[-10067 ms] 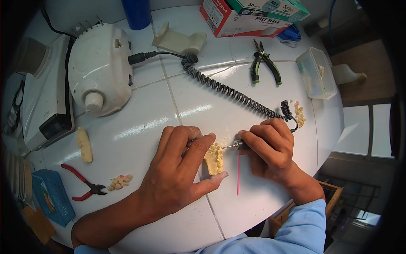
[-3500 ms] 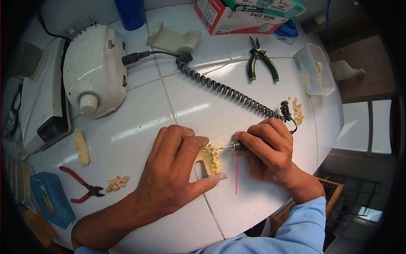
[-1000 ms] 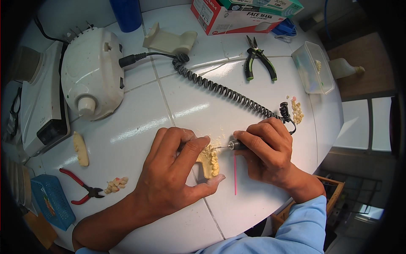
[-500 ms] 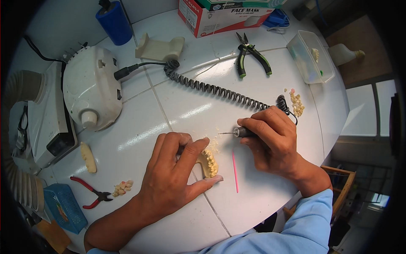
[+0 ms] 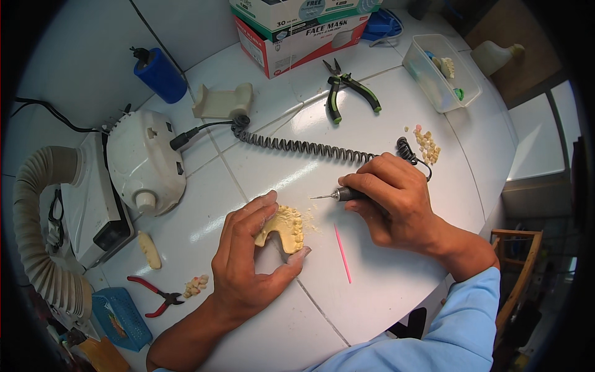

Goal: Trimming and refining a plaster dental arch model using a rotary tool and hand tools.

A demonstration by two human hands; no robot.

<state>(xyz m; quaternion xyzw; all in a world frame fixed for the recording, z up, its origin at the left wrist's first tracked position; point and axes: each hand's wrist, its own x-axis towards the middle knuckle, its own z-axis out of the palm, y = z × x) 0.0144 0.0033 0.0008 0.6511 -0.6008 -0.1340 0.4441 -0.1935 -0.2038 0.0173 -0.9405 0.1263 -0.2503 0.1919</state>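
My left hand (image 5: 248, 254) grips a yellow dental cast (image 5: 286, 226) at its side and lower end, its horseshoe shape and row of teeth showing. My right hand (image 5: 396, 204) holds a black rotary handpiece (image 5: 344, 194) with a thin metal bur pointing left, raised just off the cast and not touching it. A coiled cord (image 5: 310, 149) runs from the handpiece to a white motor unit (image 5: 142, 161). Pale dust (image 5: 310, 220) lies beside the cast. A thin pink stick (image 5: 342, 251) lies between my hands.
Red cutters (image 5: 164, 294), small pale pieces (image 5: 195, 286), an elongated cast (image 5: 149, 248), blue basket (image 5: 118, 316) and ribbed hose (image 5: 46, 273) lie left. Black-green pliers (image 5: 350, 90), tooth pile (image 5: 427, 146), clear container (image 5: 411, 77), mask boxes (image 5: 304, 46), blue cylinder (image 5: 160, 74) and beige stand (image 5: 220, 102) stand around the back.
The bur has drawn away from the cast. My left hand has turned and shifted the cast, showing more of its inner curve. The whole view has tilted and moved.
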